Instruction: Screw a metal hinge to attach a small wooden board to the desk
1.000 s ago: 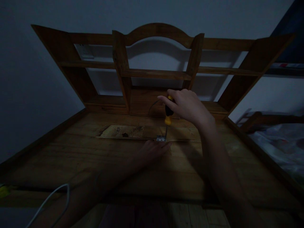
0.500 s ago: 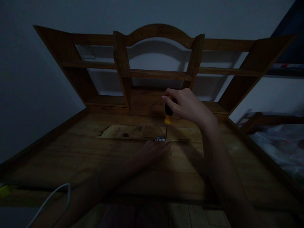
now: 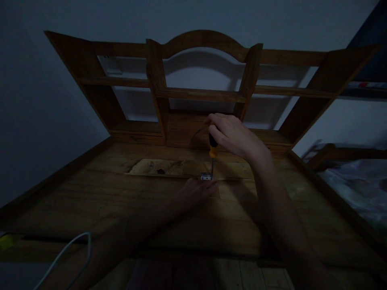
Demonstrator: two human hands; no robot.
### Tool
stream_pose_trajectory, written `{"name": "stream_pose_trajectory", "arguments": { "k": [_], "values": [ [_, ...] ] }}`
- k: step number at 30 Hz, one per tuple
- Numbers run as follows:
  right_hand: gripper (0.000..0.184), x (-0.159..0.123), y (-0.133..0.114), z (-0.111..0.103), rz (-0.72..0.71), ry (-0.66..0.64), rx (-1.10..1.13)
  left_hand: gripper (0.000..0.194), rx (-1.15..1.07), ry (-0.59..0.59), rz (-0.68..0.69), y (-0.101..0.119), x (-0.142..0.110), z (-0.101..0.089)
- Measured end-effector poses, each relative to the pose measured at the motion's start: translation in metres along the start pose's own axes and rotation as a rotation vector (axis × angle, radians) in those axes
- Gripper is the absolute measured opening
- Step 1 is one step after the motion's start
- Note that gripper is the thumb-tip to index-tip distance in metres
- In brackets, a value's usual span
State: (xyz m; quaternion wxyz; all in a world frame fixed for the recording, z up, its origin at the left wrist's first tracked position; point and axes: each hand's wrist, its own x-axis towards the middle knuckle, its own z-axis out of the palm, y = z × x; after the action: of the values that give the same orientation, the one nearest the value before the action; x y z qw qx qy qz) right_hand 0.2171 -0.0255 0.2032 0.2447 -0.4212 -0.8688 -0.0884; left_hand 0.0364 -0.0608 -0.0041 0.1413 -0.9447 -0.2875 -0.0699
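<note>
My right hand [image 3: 231,131] is closed around the black and yellow handle of a screwdriver [image 3: 213,151]. The screwdriver stands nearly upright, with its tip at the right end of a small silver metal piece with holes, like a hinge or bracket [image 3: 206,176]. That metal piece sits at the edge of a long shallow recess in the wooden desktop [image 3: 121,197]. Just in front of it, my left hand [image 3: 198,190] lies low on the wood, fingers stretched out and touching or very near the metal piece. Dim light blurs its fingertips.
A wooden shelf unit [image 3: 201,95] with an arched top rises at the back of the desk. Pale, rough wood with a dark spot shows in the recess [image 3: 145,166]. A white cable [image 3: 68,243] loops over my left forearm. Bedding [image 3: 356,185] lies beyond the right edge.
My right hand has turned slightly round the handle, its fingers and wrist shifting a little left. The screwdriver stays at the metal piece. My left hand has hardly moved.
</note>
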Motion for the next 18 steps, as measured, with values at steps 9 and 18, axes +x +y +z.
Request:
{"name": "stream_pose_trajectory", "arguments": {
  "k": [9,18],
  "values": [
    [0.032,-0.0016,0.0015,0.0052,0.019,0.010,-0.023,0.056,0.012,0.005,-0.001,0.0013,0.0021,-0.0079],
    [0.029,-0.0023,-0.0043,-0.0018,0.004,-0.004,-0.006,0.052,0.031,0.085,0.021,0.0012,0.0008,-0.0052]
  ]
}}
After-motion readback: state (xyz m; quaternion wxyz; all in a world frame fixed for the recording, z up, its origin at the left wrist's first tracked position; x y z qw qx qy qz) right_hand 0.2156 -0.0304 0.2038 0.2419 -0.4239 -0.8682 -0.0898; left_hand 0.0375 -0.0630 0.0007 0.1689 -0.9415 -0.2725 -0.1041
